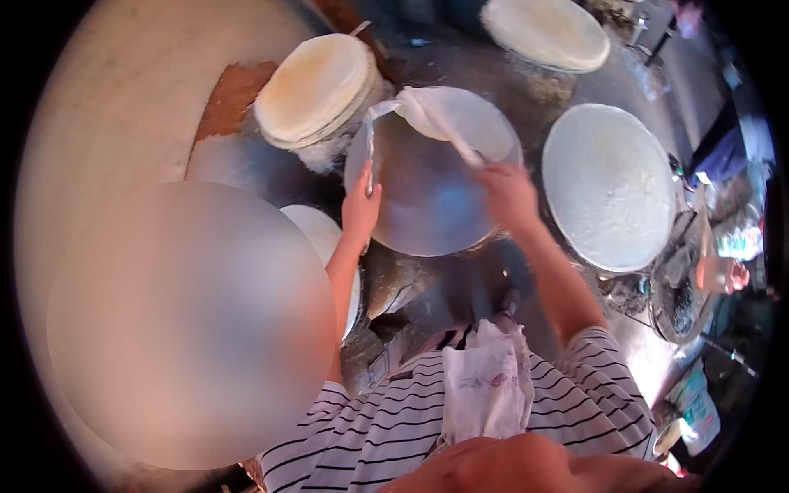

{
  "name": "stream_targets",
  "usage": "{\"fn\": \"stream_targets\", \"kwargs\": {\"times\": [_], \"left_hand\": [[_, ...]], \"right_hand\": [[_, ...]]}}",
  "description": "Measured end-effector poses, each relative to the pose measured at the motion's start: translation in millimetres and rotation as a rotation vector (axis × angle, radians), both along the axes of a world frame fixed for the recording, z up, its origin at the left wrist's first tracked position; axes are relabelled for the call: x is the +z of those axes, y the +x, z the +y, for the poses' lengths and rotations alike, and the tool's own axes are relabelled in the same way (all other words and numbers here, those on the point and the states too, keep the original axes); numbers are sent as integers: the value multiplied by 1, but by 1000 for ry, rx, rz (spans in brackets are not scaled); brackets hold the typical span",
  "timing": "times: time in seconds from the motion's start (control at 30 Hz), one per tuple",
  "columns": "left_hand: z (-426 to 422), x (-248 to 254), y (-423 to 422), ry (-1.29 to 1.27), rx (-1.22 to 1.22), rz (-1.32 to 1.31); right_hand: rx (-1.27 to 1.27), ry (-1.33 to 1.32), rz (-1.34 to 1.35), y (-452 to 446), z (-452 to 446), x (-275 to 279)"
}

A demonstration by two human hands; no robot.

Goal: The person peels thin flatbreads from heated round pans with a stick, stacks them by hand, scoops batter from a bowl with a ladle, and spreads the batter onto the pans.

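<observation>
A round griddle (411,193) lies in front of me, its near part bare and shiny. Over its far part is a thin pale flatbread (481,123), whose near edge is lifted and bunched into a fold. My right hand (511,195) is closed on the right end of that fold, above the griddle's right side. At the griddle's left rim, my left hand (362,205) is closed around a thin silvery strip-like tool (370,148). The tool points up toward the flatbread's left corner. Whether the left fingers also pinch the bread is unclear.
Stacked flatbreads (316,86) stand at the upper left, and another stack (546,33) at the upper right. A second griddle covered with pale batter or bread (608,189) is at the right. A pale round surface (316,230) shows at the left, partly hidden by a blurred disc.
</observation>
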State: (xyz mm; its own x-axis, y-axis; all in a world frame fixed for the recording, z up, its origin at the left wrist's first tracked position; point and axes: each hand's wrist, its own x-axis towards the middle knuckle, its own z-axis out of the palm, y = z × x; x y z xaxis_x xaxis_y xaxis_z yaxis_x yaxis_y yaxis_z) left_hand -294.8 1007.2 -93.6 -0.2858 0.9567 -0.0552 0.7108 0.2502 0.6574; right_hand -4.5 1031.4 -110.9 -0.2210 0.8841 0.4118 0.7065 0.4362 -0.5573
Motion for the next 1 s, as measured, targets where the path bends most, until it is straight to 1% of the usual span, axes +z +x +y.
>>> {"fn": "stream_targets", "kwargs": {"times": [0.07, 0.1, 0.13, 0.2, 0.23, 0.27, 0.33, 0.4, 0.43, 0.47, 0.5, 0.57, 0.6, 0.63, 0.67, 0.73, 0.77, 0.8, 0.83, 0.87, 0.9, 0.93, 0.97, 1.0], "left_hand": [[-33, 8, -8, -83, 63, 10], [-48, 17, -9, -96, 85, -23], [-56, 13, -11, -40, 77, 22], [-71, 6, -18, 60, 23, 132], [-75, 19, -9, -91, 113, -7], [-78, 9, -10, 18, 85, 42], [-83, -18, -18, 222, 25, 143], [-88, -15, -13, 149, 73, 36], [-91, -8, -5, 103, 117, -12], [-93, 1, 3, 58, 162, -59], [-92, 14, 14, 4, 207, -96], [-92, 12, 29, 18, 256, -97], [-96, 0, 35, 87, 275, -59], [-95, 0, 43, 126, 314, -44], [-92, 3, 52, 166, 353, -29], [-113, 16, 85, 79, 438, -78], [-117, 18, 90, 43, 464, -116], [-132, 17, 95, 21, 494, -155], [-143, 13, 102, 15, 506, -221], [-153, 10, 107, 10, 508, -291], [-160, 8, 111, 1, 509, -351], [-169, 5, 113, -6, 513, -362], [-175, 3, 113, -2, 502, -320], [-167, 1, 116, 85, 423, -173]], "right_hand": [[0, -6, -107, 27, -4, 2], [0, -33, -77, 28, -7, -4], [-14, -41, -47, 28, -3, -11], [64, -5, 6, -3, 4, -17], [105, -7, 24, -17, 10, -18], [145, -4, 42, -29, 14, -11], [173, 4, -61, -25, 15, 6], [201, 46, -176, 6, 18, 14], [133, 112, -94, 25, 22, 17], [96, 91, -134, 44, 36, 12], [135, 79, -134, 52, 48, 6], [256, 45, -115, 52, 68, -5], [353, 25, -99, 41, 77, -9], [448, 24, -78, 26, 94, -8], [507, -38, -80, 13, 101, -11], [618, -84, -171, 1, 110, -8], [709, -69, -140, -1, 109, 8], [782, -163, 38, -7, 116, -34], [835, -18, 135, -3, 107, -28], [787, -228, 79, -16, 98, -46], [727, -32, -65, -8, 100, -33], [711, -20, -199, -17, 99, -37], [782, 169, 23, -11, 100, -39], [697, 104, 24, 19, 113, -35]]}}
